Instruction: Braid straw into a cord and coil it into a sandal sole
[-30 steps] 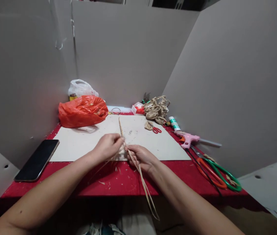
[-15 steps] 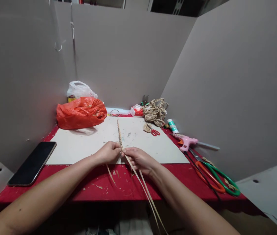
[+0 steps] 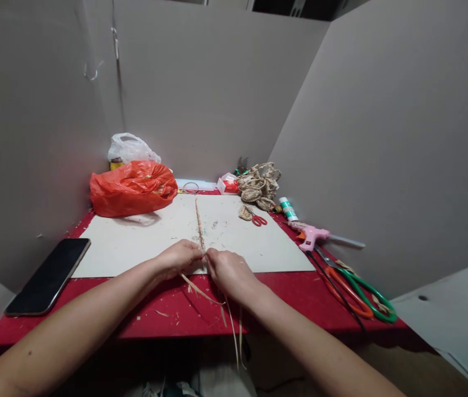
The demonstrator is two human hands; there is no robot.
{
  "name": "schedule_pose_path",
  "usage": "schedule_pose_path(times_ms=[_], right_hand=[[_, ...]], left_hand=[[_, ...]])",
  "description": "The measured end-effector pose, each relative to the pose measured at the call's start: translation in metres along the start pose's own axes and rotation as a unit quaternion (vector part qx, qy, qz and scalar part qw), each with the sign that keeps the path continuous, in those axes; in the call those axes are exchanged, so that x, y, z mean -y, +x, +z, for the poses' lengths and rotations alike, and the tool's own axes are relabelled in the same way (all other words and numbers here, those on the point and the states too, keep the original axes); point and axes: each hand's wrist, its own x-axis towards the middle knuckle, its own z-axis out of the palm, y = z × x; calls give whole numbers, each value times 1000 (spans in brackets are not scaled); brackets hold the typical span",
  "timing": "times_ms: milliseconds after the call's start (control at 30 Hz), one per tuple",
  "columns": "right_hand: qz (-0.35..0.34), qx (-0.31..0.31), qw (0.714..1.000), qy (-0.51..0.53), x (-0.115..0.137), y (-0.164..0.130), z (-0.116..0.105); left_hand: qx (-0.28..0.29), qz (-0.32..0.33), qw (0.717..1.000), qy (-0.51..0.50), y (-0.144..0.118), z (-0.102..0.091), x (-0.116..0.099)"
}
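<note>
A thin braid of straw-coloured strands (image 3: 199,223) runs away from me across the white board (image 3: 134,242). At its near end, my left hand (image 3: 182,257) pinches the braid between thumb and fingers. My right hand (image 3: 227,270) is closed on the strands right beside it, the fingertips almost touching those of the left. Loose flat strands (image 3: 232,331) hang from under the right hand past the table's front edge. Another loose strand (image 3: 198,290) trails from below the left hand toward the right. The exact crossing of the strands is hidden by my fingers.
Left lie a black phone (image 3: 47,278) and an orange plastic bag (image 3: 134,190). At the back right are coiled cords (image 3: 258,184) and small red-handled scissors (image 3: 258,220). A pink glue gun (image 3: 314,234) and large scissors (image 3: 361,292) line the right side. Grey partitions (image 3: 200,82) enclose the red-covered table.
My right hand has turned knuckles-up over the strands. The hanging strands have swung and now reach less far down. One strand now stretches from the left hand toward the right. The view has shifted slightly.
</note>
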Motion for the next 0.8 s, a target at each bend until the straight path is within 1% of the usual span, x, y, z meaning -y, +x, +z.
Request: schedule_pose_path(times_ms=[67,167,267,400,600,667,733,800], right_hand=[[-7,6,999,-40,0,-2,-2],[-15,12,998,-53,-1,-5,-9],[3,8,999,-34,-2,-6,-18],[29,2,1000,-10,1,-7,-25],[26,-15,995,-90,5,-7,-28],[33,-14,997,-67,6,-7,-29],[31,-4,999,-8,8,-7,-28],[11,8,998,56,11,-8,-24]], left_hand=[[-18,-2,1000,-8,3,2,3],[-45,-1,999,-8,6,3,5],[-67,1,998,0,6,3,6],[-82,7,997,9,6,4,5],[-94,5,995,16,4,6,3],[-97,8,995,16,4,6,3],[-97,11,995,13,4,6,4],[-93,14,996,5,5,7,5]])
